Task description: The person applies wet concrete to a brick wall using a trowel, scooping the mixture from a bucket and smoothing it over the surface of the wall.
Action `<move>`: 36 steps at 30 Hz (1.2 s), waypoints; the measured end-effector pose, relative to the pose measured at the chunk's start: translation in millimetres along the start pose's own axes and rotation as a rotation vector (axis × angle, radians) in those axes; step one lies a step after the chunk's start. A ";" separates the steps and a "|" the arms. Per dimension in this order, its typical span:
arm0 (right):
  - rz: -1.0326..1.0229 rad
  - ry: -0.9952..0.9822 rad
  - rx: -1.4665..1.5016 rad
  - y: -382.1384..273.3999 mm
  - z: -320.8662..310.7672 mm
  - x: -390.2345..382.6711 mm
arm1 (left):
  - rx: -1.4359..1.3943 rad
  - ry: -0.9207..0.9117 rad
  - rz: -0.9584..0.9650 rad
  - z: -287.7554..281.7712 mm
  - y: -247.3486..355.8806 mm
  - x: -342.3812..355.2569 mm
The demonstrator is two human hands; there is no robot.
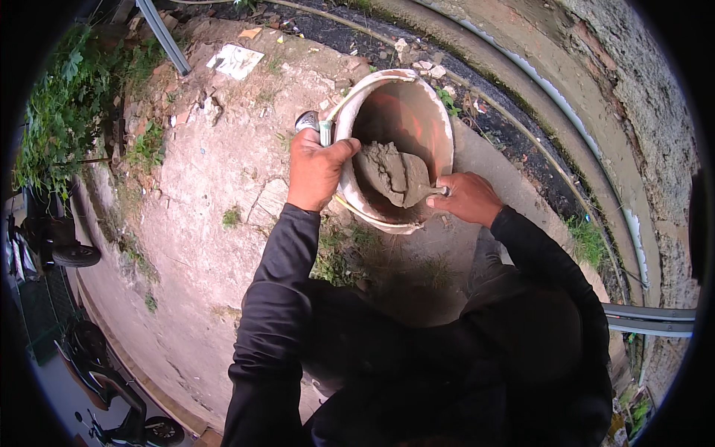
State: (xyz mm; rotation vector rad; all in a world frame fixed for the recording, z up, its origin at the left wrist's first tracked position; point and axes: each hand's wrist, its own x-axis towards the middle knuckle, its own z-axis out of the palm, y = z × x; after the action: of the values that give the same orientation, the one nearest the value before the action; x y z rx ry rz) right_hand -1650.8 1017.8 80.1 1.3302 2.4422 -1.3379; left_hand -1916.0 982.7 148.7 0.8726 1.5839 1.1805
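A mortar-crusted bucket (436,112) is tipped so its mouth faces me. My left hand (314,167) is closed on its left rim, thumb over the edge, beside the pale green grip of the bucket's wire handle (325,132). A small rounded grey thing (306,120) shows just beyond those fingers; its kind is unclear. My right hand (469,198) is wrapped round the handle end of a trowel (415,179) at the right rim. Wet grey mortar (383,170) lies heaped against the trowel blade, inside the bucket's mouth. Most of the trowel's handle is hidden by my fingers.
Rough concrete ground (201,201) spreads to the left, with weeds and rubble. A hose (514,115) runs along the wall (625,89) at right. Metal rails (648,320) stand at lower right and upper left. Parked motorbikes (112,395) are at lower left.
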 end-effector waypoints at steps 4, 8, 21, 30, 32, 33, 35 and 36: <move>0.002 0.176 -0.105 31.0 -24.9 -1.5 | 0.020 -0.037 -0.020 15.3 9.0 11.0; -0.047 0.165 -0.219 24.3 -70.0 -29.6 | 0.147 -0.054 0.095 -7.7 3.6 16.2; 0.478 0.336 0.311 191.9 -336.4 -97.1 | 0.075 -0.006 -0.045 15.6 3.6 58.6; 0.271 0.805 -0.112 207.2 -334.8 -123.6 | -0.104 0.042 0.072 13.5 7.0 63.7; 0.292 0.810 -0.168 232.3 -316.1 -127.8 | 0.017 0.046 0.036 18.4 5.6 63.0; 0.344 0.737 -0.044 223.1 -295.3 -126.3 | 0.013 0.063 0.029 14.9 7.1 58.9; 0.500 0.668 -0.066 218.0 -275.8 -124.5 | -0.047 0.047 0.059 12.5 10.3 57.2; 0.428 0.788 -0.415 230.4 -264.6 -121.3 | -0.039 0.062 0.048 5.0 5.0 58.5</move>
State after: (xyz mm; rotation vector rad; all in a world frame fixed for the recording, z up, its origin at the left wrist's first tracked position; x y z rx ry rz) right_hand -1324.8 1184.1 143.1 2.3514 2.3666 -0.1855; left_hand -1928.9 1039.1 137.4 0.8602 1.5916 1.2791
